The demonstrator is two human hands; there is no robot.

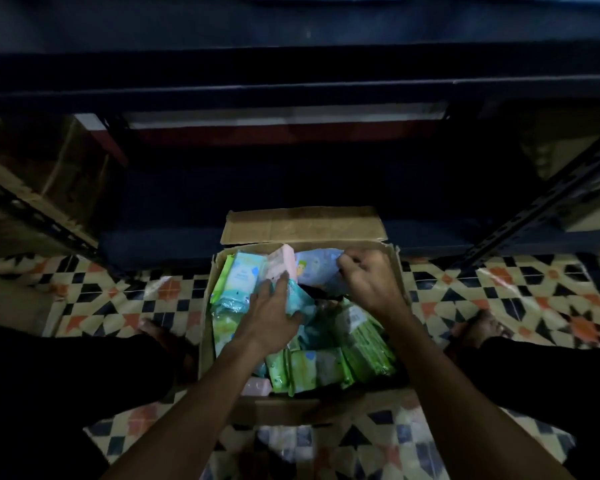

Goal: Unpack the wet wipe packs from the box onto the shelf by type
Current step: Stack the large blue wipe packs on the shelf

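Packs [302, 367] crowd the box [291, 225] below the shelf [291, 88], left hand [274, 310] flat on a teal one, right hand [368, 275] pinching a blue one at the far end — sorting underway, lift comes next.

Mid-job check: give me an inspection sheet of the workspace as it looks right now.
Surface: patterned tile floor.
Job's things: open cardboard box on the floor, full of green packs, a pink pack and a blue pack.
Clutter: nothing seen.
Grippers: left hand rests on a teal pack; right hand pinches the blue pack.
Cables: nothing seen.
Surroundings: dark metal shelf beyond the box, dimly lit.
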